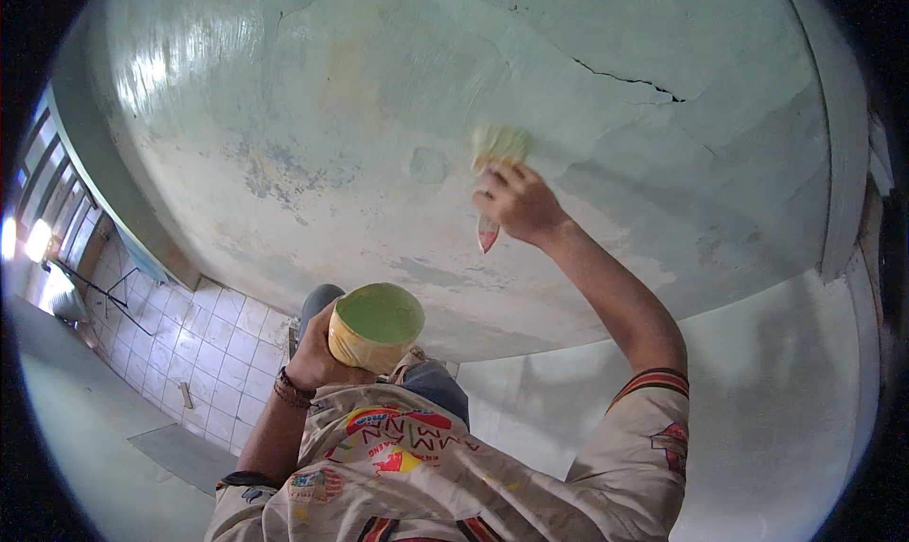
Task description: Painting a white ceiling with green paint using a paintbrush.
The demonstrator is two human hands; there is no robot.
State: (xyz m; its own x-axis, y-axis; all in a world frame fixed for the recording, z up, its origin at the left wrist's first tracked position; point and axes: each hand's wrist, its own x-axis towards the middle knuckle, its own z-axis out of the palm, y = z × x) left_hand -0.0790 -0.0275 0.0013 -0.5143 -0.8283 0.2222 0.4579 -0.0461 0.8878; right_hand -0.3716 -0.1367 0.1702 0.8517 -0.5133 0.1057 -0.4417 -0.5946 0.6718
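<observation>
My right hand is closed round a wide paintbrush, its pale bristles pointing up against the wall. Below the fingers shows the brush handle's red tip. Motion blurs the bristles a little. Close to my body, my left hand grips a yellowish tub from its left side. Light green paint is in the tub. The wall has a glossy green upper part, while lower down there are pale, bare and grey flaked patches.
A dark crack runs across the wall at upper right. White tiles cover the floor at left. Beyond them stand a bright lamp and a thin dark metal stand, near a barred opening.
</observation>
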